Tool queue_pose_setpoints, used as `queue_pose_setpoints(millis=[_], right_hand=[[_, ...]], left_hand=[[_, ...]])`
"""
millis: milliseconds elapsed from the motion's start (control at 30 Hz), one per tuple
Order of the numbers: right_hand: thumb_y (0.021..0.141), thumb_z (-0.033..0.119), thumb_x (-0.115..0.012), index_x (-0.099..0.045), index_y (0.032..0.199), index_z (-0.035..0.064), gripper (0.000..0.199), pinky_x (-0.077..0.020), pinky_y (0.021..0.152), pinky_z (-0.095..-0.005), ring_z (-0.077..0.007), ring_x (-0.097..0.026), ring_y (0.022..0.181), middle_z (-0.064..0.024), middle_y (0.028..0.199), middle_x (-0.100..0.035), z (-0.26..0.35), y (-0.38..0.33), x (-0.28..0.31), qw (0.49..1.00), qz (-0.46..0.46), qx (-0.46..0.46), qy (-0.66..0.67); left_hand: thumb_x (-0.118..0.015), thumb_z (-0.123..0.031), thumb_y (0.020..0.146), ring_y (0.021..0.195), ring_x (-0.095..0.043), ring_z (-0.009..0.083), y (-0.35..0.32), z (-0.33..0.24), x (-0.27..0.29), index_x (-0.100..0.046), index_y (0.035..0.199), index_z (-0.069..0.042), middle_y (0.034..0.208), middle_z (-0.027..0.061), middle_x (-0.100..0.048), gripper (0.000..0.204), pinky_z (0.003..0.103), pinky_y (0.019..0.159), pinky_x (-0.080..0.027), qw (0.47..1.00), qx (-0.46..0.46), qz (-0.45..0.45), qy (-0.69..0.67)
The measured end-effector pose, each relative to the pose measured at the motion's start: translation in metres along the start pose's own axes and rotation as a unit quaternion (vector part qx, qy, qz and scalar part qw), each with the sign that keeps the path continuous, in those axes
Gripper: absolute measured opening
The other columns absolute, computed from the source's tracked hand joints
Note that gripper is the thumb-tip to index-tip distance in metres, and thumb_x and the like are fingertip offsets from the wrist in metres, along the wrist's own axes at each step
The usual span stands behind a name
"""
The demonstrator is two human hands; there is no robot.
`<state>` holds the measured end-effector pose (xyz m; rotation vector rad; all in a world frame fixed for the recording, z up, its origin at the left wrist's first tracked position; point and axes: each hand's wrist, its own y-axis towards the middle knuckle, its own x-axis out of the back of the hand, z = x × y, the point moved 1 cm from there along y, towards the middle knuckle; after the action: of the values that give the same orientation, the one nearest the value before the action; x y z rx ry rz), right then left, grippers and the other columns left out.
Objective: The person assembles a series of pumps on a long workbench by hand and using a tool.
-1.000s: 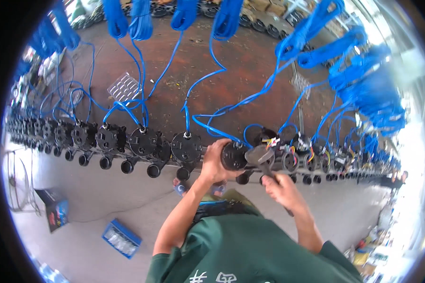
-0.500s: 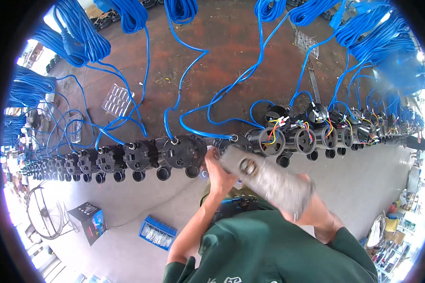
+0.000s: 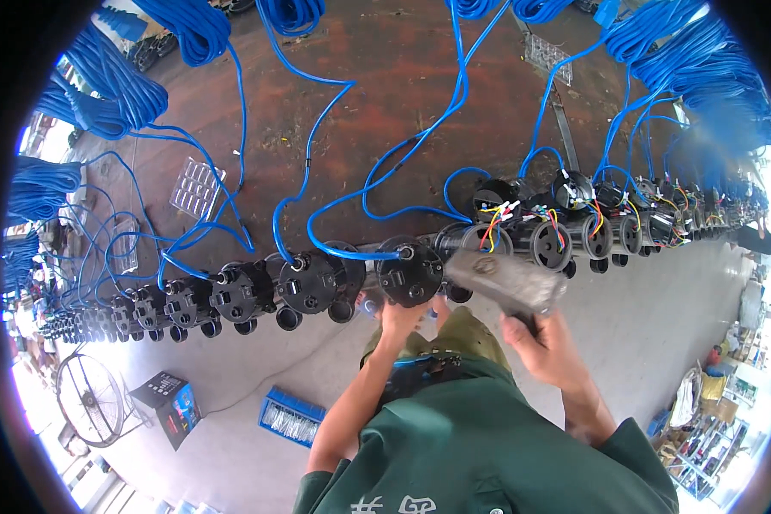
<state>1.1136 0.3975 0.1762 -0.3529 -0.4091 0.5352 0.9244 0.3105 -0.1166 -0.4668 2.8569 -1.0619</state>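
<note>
Below the rack (image 3: pixel 574 257), my left hand (image 3: pixel 400 319) grips a black pump (image 3: pixel 409 271); my right hand (image 3: pixel 550 347), clamped on the grey tool (image 3: pixel 504 281), points it left toward it.

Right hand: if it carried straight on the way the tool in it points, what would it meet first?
Likely the black round unit that the left hand steadies; the right hand aims its grey tool up-left at it, though depth is unclear.

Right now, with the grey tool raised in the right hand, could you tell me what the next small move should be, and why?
Probably bring the grey power tool down and left onto the black pump unit. The left hand already steadies that unit from below, while the right hand holds the tool just beside it, apart from it. The units to the right have coloured wires exposed.
</note>
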Motion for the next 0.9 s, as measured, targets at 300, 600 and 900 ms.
queue_pose_setpoints(millis=[300,600,900], right_hand=[[0.106,0.034,-0.067,-0.058,0.083,0.0008,0.041,-0.0329,0.05,-0.0306,-0.0073,-0.042,0.056,0.0021,0.063,-0.051,-0.089,-0.017,0.004,0.986,0.03,-0.161,0.036],[0.112,0.039,-0.054,-0.051,0.079,0.0082,0.045,-0.0308,0.048,-0.0255,-0.0049,-0.038,0.051,0.0058,0.064,-0.044,-0.086,0.011,-0.022,0.959,0.091,-0.207,0.172],[0.112,0.041,-0.053,-0.047,0.077,0.0097,0.047,-0.0276,0.044,-0.0245,-0.0038,-0.033,0.049,0.0052,0.06,-0.04,-0.057,0.003,0.016,0.943,0.009,-0.077,0.322]], left_hand=[[-0.085,-0.008,0.08,0.049,-0.052,0.0084,-0.007,-0.003,-0.007,-0.068,0.101,-0.008,0.074,-0.0002,-0.063,0.027,0.026,0.043,-0.041,0.996,-0.044,-0.007,-0.077],[-0.085,-0.025,0.081,0.121,-0.064,0.0335,0.017,0.036,-0.013,-0.071,0.13,-0.014,0.13,0.011,-0.069,0.052,0.046,0.102,-0.052,0.989,-0.135,-0.023,0.051],[-0.084,-0.018,0.079,0.111,-0.063,0.0267,0.012,0.044,-0.013,-0.066,0.133,-0.012,0.122,0.0082,-0.066,0.056,0.042,0.092,-0.052,0.987,-0.154,-0.037,-0.019]])
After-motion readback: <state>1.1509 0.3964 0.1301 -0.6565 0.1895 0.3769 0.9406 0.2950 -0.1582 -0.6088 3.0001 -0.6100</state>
